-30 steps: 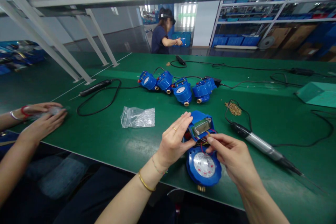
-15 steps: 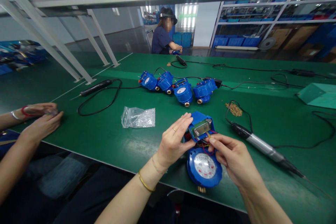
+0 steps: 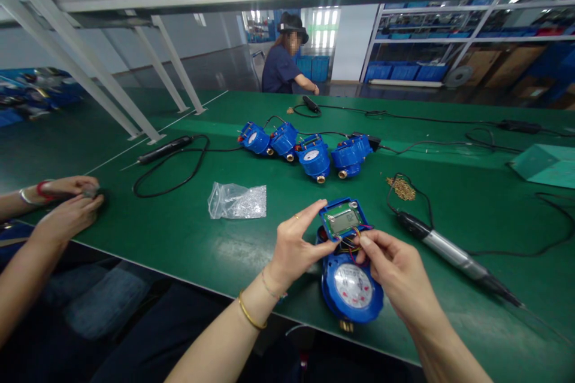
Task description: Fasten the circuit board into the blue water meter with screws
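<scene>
Blue meter, axis toward camera, fitting nearest

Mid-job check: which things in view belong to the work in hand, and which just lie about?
In the work:
display, in left hand
wires, in right hand
near meter

Lying untouched, perhaps partly for this job:
silver screwdriver
gold bits
clear bag
four other meters

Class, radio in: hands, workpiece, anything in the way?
Left hand gripping display housing. Right hand pinching wires at housing's lower edge. Blue meter body below. Nothing visibly in the way; silver-and-black tool lies right.
</scene>
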{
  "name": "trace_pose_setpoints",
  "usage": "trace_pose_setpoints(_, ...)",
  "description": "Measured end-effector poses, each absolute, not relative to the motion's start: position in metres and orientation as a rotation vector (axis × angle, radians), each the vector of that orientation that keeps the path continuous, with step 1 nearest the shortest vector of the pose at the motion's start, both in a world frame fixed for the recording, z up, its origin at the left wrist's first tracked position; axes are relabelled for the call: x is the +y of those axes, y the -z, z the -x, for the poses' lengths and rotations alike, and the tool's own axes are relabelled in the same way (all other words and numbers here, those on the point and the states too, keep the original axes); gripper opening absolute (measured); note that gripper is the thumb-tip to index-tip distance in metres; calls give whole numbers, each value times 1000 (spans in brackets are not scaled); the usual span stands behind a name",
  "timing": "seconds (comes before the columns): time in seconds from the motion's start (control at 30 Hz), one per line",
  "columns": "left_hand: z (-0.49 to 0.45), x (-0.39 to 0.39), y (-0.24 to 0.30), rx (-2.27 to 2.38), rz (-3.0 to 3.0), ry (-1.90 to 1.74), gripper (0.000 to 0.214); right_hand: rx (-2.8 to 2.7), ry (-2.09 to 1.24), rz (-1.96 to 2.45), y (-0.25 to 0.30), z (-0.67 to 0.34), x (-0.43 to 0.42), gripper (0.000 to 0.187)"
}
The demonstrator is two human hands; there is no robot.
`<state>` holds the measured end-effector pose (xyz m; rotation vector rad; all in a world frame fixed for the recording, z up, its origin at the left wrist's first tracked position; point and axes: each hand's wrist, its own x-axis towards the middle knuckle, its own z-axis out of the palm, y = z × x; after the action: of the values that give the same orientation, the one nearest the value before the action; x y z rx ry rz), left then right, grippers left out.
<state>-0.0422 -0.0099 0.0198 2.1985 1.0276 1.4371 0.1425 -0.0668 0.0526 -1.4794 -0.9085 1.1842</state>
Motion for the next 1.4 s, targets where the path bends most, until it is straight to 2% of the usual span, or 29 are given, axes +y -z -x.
trace_pose_setpoints(0.93,49,-12,-17,1026,-2196,-1428,68,-1406,-820,1499,-37,-146,-75,41)
trace_pose_setpoints(1.2,49,-11,-18,1006,-2181,-1442,67,-1595,-499,1419,-44,-146,-71,29)
trace_pose_setpoints(1.4,43,-13,-14,1042,-1918,-1418,63,-1600,-382,1370,-47,-146,-69,23)
